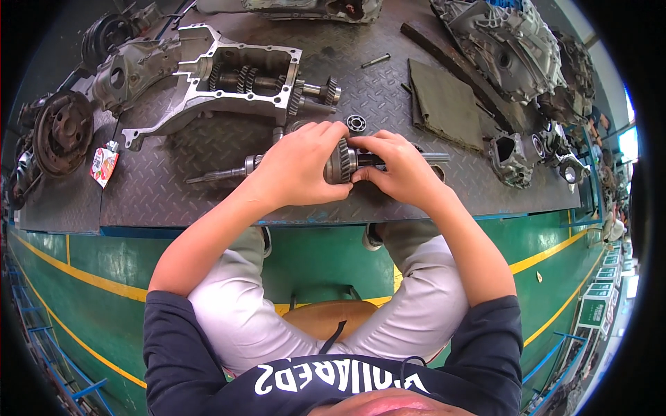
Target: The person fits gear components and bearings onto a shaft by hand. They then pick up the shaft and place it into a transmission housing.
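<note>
A metal gear shaft (251, 163) lies across the near part of the steel table, its thin splined end pointing left. My left hand (305, 163) is wrapped over its middle, with fingers and thumb around a toothed gear (341, 161). From the other side my right hand (397, 166) pinches the shaft beside that gear, thumb below and index finger above. The shaft's smooth right end shows past my right hand. Just beyond my fingers lies a ball bearing (356, 123). My palms hide parts of the shaft.
An open gearbox housing (295, 66) with gears inside stands beyond my left hand. Farther right are a bolt (375, 60), a folded dark cloth (444, 104), a long bar (444, 48) and a large casing (506, 55). A brake drum (64, 132) and a red-white packet (104, 164) lie left.
</note>
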Demonstrator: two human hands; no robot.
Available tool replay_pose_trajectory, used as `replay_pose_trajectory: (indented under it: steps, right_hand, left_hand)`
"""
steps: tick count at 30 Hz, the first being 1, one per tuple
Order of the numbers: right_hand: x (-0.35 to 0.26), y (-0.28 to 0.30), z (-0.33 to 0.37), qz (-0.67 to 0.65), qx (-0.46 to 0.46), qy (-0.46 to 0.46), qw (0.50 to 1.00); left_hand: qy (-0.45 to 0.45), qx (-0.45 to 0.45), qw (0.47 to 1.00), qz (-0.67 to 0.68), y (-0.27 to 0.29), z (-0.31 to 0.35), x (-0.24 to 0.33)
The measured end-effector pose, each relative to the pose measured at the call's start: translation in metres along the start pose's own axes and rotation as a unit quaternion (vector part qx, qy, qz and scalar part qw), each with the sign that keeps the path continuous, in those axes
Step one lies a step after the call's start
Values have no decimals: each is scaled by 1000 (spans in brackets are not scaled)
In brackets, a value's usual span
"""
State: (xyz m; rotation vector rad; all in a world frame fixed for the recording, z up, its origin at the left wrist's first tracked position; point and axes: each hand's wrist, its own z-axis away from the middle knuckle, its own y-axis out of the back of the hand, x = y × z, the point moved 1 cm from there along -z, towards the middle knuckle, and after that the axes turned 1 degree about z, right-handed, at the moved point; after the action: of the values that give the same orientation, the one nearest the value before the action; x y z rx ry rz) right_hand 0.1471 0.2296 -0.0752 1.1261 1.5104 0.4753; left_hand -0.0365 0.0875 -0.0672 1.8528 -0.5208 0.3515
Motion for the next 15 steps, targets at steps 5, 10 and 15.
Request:
replay_pose_trajectory:
  steps: [5,10,15]
  right_hand:
    - [0,2,2,35,-15,-4,999]
    - [-4,12,2,21,-44,6,999]
    - [-1,9,2,22,0,60,998]
  left_hand:
    - [-1,-4,1000,6,1,1,-1]
    - [-6,0,1000,5,0,1,-2]
    - [-7,-4,1000,0,0,1,-3]
